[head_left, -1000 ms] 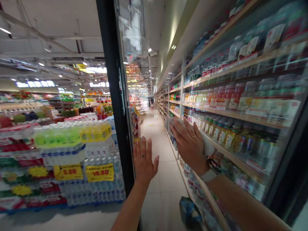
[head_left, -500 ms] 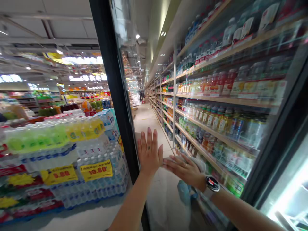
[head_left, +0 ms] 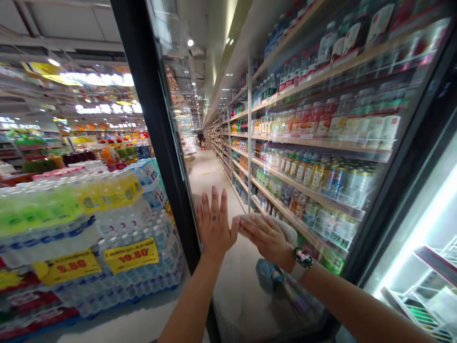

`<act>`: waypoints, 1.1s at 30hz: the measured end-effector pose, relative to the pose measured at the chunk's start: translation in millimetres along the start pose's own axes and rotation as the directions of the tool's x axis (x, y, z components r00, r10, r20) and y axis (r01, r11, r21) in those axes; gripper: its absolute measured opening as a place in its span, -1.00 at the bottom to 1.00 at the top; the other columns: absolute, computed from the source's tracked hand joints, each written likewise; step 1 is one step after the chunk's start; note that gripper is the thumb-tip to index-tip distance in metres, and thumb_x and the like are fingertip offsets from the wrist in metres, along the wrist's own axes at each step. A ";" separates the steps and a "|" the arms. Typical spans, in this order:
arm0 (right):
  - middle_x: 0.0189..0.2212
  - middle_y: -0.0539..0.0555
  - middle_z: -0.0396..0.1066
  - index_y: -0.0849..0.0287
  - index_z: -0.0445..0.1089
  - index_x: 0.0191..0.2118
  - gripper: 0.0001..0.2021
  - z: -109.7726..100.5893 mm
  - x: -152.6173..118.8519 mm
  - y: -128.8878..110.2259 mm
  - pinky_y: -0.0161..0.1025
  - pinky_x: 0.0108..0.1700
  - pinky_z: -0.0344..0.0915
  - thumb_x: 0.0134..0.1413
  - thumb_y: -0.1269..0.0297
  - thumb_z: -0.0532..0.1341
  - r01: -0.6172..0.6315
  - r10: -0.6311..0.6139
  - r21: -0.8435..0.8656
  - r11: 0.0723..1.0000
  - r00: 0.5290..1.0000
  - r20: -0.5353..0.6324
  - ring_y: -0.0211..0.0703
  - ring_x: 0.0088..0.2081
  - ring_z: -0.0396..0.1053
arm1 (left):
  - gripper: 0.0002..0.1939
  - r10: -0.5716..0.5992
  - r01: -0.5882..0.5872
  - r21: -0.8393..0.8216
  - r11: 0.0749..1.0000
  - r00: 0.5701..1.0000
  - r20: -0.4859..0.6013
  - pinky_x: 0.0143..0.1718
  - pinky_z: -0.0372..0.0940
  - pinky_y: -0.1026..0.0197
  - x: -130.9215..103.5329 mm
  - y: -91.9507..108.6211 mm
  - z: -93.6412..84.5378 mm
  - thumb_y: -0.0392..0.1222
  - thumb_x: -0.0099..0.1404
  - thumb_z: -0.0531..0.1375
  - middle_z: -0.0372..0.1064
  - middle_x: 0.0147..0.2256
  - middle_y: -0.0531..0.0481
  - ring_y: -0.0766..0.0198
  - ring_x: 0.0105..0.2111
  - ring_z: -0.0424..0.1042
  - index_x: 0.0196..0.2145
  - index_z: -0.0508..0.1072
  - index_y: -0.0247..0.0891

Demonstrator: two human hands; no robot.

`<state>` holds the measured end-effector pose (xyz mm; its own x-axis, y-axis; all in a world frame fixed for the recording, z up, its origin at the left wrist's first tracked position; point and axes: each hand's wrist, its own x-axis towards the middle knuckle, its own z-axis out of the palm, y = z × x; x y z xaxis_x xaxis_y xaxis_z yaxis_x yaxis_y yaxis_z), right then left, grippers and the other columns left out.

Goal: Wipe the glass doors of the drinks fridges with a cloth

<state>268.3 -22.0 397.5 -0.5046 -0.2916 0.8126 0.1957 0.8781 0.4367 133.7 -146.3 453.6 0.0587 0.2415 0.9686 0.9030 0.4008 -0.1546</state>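
Note:
A glass door in a black frame stands open in front of me. My left hand lies flat against the pane near that frame, fingers spread and palm on the glass. To its right, my right hand presses a pale grey cloth against the same pane, its fingers stretched out over it. Much of the cloth is hidden under the hand. A dark round watch is on my right wrist. The left thumb is close to the right fingertips.
Packs of bottled drinks with yellow price signs are stacked at left. Through the glass, shelves of bottles run along an aisle. A lit cooler interior with wire racks is at lower right.
The view has turned slightly, so the door, shelves and drink packs sit further left. My left hand stays flat on the glass, and the right hand remains on the cloth.

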 end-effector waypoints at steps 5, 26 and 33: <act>0.20 -0.23 0.31 -0.04 0.42 0.07 -0.59 9.4 -58.8 -13.4 -0.35 0.29 0.12 0.30 0.47 -0.02 0.213 -0.217 0.094 0.972 0.976 0.030 -0.39 0.31 0.07 | -0.30 -0.007 0.007 -0.015 1.000 1.000 0.002 0.38 -0.25 -0.05 -0.7 -1.0 0.7 0.02 0.41 -0.02 -0.14 0.37 -0.18 0.05 0.40 -0.30 0.38 -0.13 -0.29; 0.09 -0.15 0.44 0.00 0.31 0.19 -0.56 -2.5 -31.0 9.8 -0.27 0.36 0.01 0.31 0.51 0.01 0.129 -0.125 0.101 0.986 0.991 -0.046 -0.34 0.21 0.26 | -0.36 0.003 -0.005 -0.022 1.000 0.998 -0.057 0.37 -0.19 -0.01 -5.4 -5.3 4.4 -0.18 0.38 0.08 -0.01 0.33 -0.14 0.11 0.38 -0.22 0.36 0.00 -0.19; 0.19 -0.11 0.34 -0.12 0.21 0.26 -0.50 -34.4 0.3 89.2 -0.07 0.41 -0.11 0.31 0.49 0.01 -0.118 0.115 -0.031 0.992 0.989 -0.098 -0.21 0.30 0.14 | -0.39 0.008 -0.020 -0.117 0.993 0.995 -0.099 0.37 -0.19 -0.06 1.9 35.0 8.4 -0.33 0.37 0.04 0.02 0.32 -0.06 0.13 0.38 -0.23 0.33 0.07 -0.07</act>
<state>314.5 43.1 450.0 -0.3938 -0.2249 0.8913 0.2803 0.8940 0.3494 161.8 -124.4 448.5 0.1079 0.1557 0.9819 0.9454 0.2895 -0.1498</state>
